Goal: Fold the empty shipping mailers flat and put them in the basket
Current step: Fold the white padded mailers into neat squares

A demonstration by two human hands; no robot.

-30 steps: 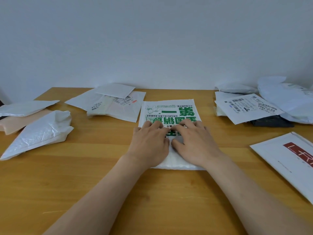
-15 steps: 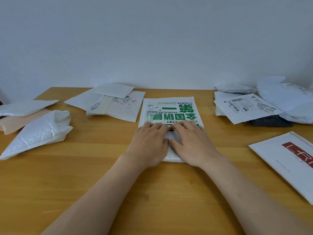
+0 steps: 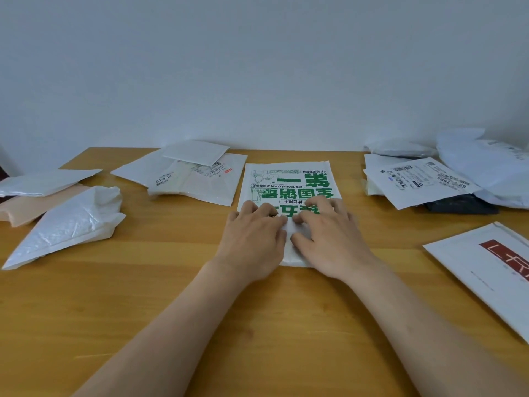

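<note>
A white mailer with green print (image 3: 289,181) lies flat on the wooden table (image 3: 171,296) in the middle. My left hand (image 3: 253,239) and my right hand (image 3: 329,236) lie side by side, palms down, pressing on its near half with straight fingers. The hands cover the mailer's near part; only a strip of its near edge shows between the wrists. No basket is in view.
Crumpled bubble mailers (image 3: 68,224) and a tan one (image 3: 25,204) lie at the left. Flat white mailers (image 3: 189,173) sit at the back left. A heap of labelled mailers (image 3: 423,179) is at the back right. A white mailer with a red logo (image 3: 492,270) lies at the right edge.
The mailer has slid away from me under both hands; more green print shows beyond my fingers, and less white edge sticks out near my wrists.
</note>
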